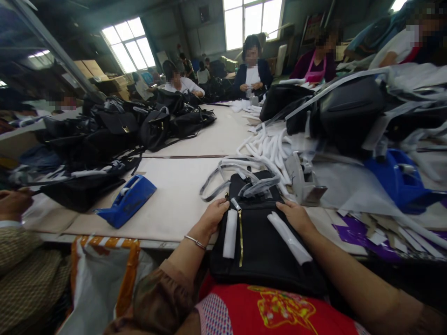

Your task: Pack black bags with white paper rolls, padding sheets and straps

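- Worktable [181, 181]: pale surface across the middle of the frame; its near edge runs behind the person's forearms.
- Black bag [256, 232]: lower centre of the frame, its top end over the table edge, its bottom end just above the red apron [244, 304]. Long axis runs roughly up and down the frame, away from the person, with the lower end skewed slightly to the right. Zip side faces up.
- Main relation: the bag lies directly between the two hands, which meet opposite side edges near its top end. Neither hand is nearer; both are in contact.
- Blue tape dispenser [129, 202]: left of centre, on the table, well apart from the left hand.
- Left hand [216, 216]: closed on the bag's upper left edge, thumb on top. Fingers underneath hidden; their exact placement cannot be told.
- Right hand [296, 218]: closed on the upper right edge, thumb on the face near the top seam, remaining fingers mostly out of sight below.
- Plastic-wrapped strap [260, 187]: looped over the bag's top end, beyond both hands, spilling toward the upper left.
- White-wrapped sections: one [229, 235] beside the zip on the left, nearly parallel to it; the other [289, 237] slants down to the right, below the right thumb.
- Gold zip [240, 237]: runs lengthwise, left of the bag's midline.
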Tool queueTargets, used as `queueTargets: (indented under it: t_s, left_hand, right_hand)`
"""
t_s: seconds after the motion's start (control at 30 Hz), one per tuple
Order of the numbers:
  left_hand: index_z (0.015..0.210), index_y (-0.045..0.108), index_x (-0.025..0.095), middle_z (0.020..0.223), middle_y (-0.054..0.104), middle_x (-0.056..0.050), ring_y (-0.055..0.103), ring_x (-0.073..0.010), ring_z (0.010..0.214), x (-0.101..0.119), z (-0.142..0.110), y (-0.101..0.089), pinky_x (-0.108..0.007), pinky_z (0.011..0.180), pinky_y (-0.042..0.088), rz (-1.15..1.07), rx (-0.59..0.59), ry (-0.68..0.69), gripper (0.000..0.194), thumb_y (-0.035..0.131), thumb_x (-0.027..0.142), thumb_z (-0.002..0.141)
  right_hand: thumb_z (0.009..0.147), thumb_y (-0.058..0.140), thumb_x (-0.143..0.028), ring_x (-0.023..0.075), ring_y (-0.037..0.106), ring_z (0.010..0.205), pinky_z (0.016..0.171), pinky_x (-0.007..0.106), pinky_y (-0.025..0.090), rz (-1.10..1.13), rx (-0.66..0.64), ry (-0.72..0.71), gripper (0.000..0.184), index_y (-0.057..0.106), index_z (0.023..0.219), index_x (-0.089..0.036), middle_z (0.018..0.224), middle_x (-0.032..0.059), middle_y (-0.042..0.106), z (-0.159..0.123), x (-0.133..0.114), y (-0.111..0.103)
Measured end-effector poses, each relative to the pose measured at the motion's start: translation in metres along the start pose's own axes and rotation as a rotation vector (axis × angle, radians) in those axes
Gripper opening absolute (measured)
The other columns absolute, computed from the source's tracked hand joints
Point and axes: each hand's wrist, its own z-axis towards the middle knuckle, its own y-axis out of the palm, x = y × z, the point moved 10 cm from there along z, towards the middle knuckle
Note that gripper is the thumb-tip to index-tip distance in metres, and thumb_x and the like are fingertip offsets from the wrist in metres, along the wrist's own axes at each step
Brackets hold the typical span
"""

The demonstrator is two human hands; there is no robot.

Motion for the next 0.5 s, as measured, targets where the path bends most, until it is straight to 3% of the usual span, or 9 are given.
queueTargets:
  t_s: [0.1, 0.2, 0.33, 0.4, 0.5]
  left_hand:
    - [0.116, 0.066, 0.014, 0.112, 0.072, -0.013, 0.065, -0.0259, 0.107, 0.006, -0.025, -0.008, -0.032, 0.091, 0.048, 0.026, 0.025, 0.046, 0.054, 0.081, 0.040, 0.071]
    - [0.128, 0.058, 0.016, 0.119, 0.069, -0.013, 0.063, -0.0271, 0.109, 0.001, -0.059, -0.018, -0.033, 0.092, 0.047, 0.175, 0.026, 0.080, 0.064, 0.080, 0.040, 0.073]
    - [0.099, 0.070, 0.017, 0.093, 0.073, -0.009, 0.065, -0.0266, 0.087, -0.004, -0.090, -0.021, -0.032, 0.076, 0.046, 0.581, 0.016, 0.161, 0.035, 0.075, 0.041, 0.075]
    - [0.087, 0.069, 0.018, 0.085, 0.072, -0.007, 0.064, -0.0255, 0.082, -0.002, -0.092, -0.021, -0.031, 0.073, 0.043, 0.660, 0.040, 0.194, 0.022, 0.073, 0.035, 0.074]
    - [0.084, 0.068, 0.017, 0.081, 0.072, -0.006, 0.064, -0.0241, 0.079, -0.003, -0.084, -0.022, -0.030, 0.072, 0.043, 0.641, 0.037, 0.188, 0.015, 0.071, 0.026, 0.072]
  right_hand:
    - [0.081, 0.058, -0.049, 0.0276, 0.064, 0.105, 0.101, 0.040, 0.044, -0.098, -0.003, -0.095, 0.035, 0.072, 0.094, -0.019, 0.099, 0.0068, 0.075, -0.017, -0.011, -0.010]
    - [0.085, 0.052, -0.055, 0.0262, 0.065, 0.104, 0.095, 0.036, 0.047, -0.195, -0.086, -0.125, 0.042, 0.071, 0.097, -0.020, 0.102, 0.0059, 0.075, -0.044, -0.007, -0.011]
    - [0.081, 0.051, -0.060, 0.0283, 0.068, 0.084, 0.072, 0.034, 0.053, -0.243, -0.083, 0.074, 0.046, 0.072, 0.081, -0.019, 0.079, 0.0053, 0.075, -0.066, 0.026, -0.012]
    - [0.076, 0.055, -0.057, 0.0289, 0.068, 0.079, 0.065, 0.033, 0.051, -0.296, -0.014, 0.137, 0.042, 0.073, 0.078, -0.019, 0.073, 0.0044, 0.074, -0.068, 0.033, -0.014]
    - [0.073, 0.056, -0.056, 0.0294, 0.069, 0.080, 0.064, 0.033, 0.049, -0.391, 0.042, 0.126, 0.040, 0.073, 0.081, -0.020, 0.073, 0.0042, 0.074, -0.066, 0.034, -0.010]
